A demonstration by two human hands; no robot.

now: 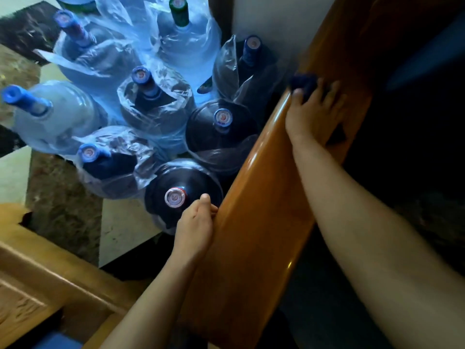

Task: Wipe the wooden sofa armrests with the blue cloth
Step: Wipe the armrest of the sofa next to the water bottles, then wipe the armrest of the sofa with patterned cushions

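Observation:
A glossy orange-brown wooden armrest runs diagonally from the bottom centre to the upper right. My right hand lies flat on its upper part and presses a dark blue cloth against the wood; the cloth pokes out beyond my fingertips and is mostly hidden under the palm. My left hand grips the left edge of the armrest lower down, thumb on top, fingers curled around the side.
Several large water jugs, some wrapped in clear plastic bags, stand packed on the tiled floor just left of the armrest. Another carved wooden furniture piece fills the bottom left. The sofa seat area to the right is dark.

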